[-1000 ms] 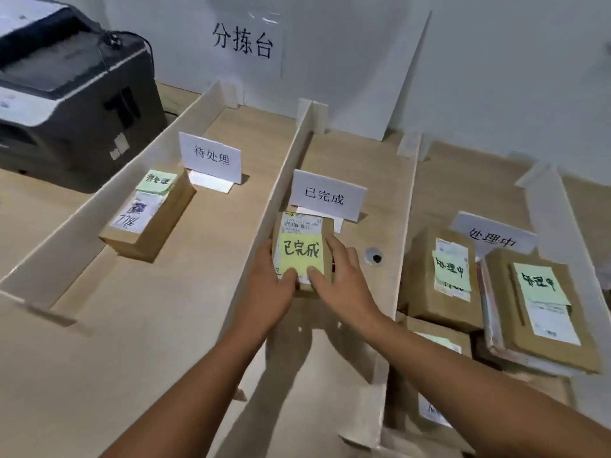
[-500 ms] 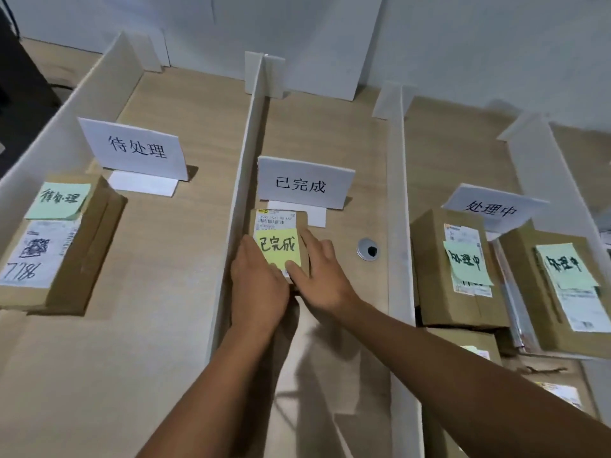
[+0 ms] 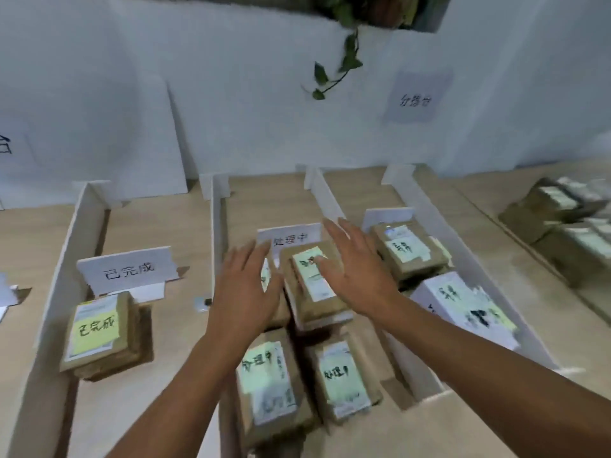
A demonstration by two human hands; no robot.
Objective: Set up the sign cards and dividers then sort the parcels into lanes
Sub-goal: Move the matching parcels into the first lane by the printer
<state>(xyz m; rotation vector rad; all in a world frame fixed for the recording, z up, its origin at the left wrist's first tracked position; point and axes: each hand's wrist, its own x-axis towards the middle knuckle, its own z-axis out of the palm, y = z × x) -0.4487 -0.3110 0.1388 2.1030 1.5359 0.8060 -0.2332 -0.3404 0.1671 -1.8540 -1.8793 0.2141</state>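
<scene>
near: front parcel (image 3: 267,385) lies flat on the surface | hands: left hand (image 3: 246,289) and right hand (image 3: 357,276) both spread, fingers straight, gripping nothing | target: top parcel (image 3: 314,292) sits between them, long axis running away from the person; right hand nearer, thumb over its label, contact unclear | far: sign card (image 3: 291,238) just behind

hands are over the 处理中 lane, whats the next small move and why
Probably close both hands onto the sides of the top parcel: the left hand and right hand are open, flanking it in front of the 处理中 sign card, gripping nothing.
</scene>
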